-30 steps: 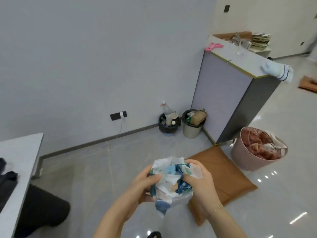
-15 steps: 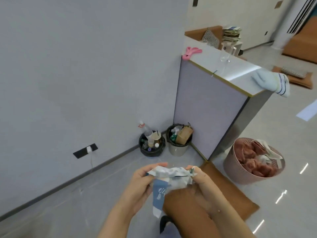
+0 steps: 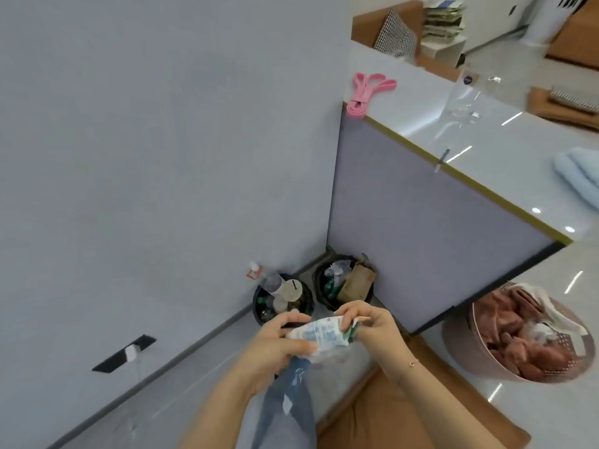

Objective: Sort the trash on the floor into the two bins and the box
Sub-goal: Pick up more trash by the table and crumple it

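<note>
Wrapper (image 3: 319, 336): crumpled, held above the floor before two bins
Left hand (image 3: 281, 340): fingers curled round it
Right hand (image 3: 372, 325): pinching its end
Change: bins (image 3: 283, 298) now closer, wrapper squeezed flatter
Hidden: box unseen; bin contents blurry

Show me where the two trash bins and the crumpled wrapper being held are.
Left bin (image 3: 259, 314): head view, dark front rim.
Right bin (image 3: 319, 280): head view, dark left rim.
Crumpled wrapper (image 3: 319, 335): head view, printed middle between the hands.
</note>
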### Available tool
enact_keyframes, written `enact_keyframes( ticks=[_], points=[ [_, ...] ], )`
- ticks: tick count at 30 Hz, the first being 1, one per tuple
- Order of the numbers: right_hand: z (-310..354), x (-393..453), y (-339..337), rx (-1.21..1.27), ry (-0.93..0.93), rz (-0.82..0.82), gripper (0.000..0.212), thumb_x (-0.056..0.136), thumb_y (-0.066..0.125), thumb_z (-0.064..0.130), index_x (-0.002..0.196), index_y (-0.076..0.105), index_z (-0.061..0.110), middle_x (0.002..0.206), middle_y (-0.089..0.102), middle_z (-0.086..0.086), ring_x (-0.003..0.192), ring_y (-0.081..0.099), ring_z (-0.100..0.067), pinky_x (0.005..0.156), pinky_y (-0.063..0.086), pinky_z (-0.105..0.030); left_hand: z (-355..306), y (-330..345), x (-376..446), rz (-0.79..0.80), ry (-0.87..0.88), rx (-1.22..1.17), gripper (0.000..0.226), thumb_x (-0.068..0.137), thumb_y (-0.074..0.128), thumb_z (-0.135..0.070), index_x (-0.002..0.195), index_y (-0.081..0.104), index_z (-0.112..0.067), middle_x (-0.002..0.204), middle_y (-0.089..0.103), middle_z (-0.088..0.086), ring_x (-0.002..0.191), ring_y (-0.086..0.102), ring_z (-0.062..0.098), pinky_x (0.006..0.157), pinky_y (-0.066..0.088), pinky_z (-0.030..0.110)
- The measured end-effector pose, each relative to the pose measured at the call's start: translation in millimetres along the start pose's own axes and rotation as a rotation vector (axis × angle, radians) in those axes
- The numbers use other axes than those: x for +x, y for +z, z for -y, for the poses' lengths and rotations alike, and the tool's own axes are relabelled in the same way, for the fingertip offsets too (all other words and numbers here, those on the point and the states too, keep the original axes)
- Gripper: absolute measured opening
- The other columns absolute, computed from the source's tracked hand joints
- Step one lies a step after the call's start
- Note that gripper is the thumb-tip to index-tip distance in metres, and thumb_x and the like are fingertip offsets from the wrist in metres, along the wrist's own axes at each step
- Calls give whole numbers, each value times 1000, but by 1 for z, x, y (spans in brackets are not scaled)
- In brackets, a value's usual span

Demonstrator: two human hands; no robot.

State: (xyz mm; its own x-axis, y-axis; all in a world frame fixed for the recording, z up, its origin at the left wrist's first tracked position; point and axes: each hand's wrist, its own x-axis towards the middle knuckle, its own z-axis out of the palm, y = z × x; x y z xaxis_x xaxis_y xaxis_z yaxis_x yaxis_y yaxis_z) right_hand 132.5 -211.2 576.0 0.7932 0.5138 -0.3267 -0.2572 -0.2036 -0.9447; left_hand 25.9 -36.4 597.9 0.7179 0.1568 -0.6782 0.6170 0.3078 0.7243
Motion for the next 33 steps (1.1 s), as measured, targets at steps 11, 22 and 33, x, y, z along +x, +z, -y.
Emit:
enact_keyframes(
  ticks=[11, 22, 33],
  points=[
    [-143, 235, -41, -96, 446, -376, 34, 87, 52, -7, 115, 60, 10, 116, 55, -8, 99, 53, -19, 71, 44, -18, -6, -42, 317, -276, 126, 649, 28, 74, 68, -2, 80, 54, -26, 85, 64, -3, 77, 58, 14, 54, 37, 11],
    [-318, 351, -86, -682, 258, -181, 59, 90, 63, 24, 143, 37, 27, 158, -12, 13, 143, 4, -7, 112, 25, -25, 139, 3, 535, -267, -108, 632, 18, 78, 58, -7, 87, 48, -19, 91, 57, 10, 65, 51, 18, 49, 34, 25],
    [-377, 368, -93, -1041, 231, 11, 55, 99, 46, 28, 149, 23, 28, 156, 8, 14, 143, -1, -16, 115, 20, -26, 184, 46, 582, -311, 75, 535, 13, 92, 56, -12, 94, 69, -13, 97, 54, -10, 85, 56, 7, 77, 49, 20]
  ],
)
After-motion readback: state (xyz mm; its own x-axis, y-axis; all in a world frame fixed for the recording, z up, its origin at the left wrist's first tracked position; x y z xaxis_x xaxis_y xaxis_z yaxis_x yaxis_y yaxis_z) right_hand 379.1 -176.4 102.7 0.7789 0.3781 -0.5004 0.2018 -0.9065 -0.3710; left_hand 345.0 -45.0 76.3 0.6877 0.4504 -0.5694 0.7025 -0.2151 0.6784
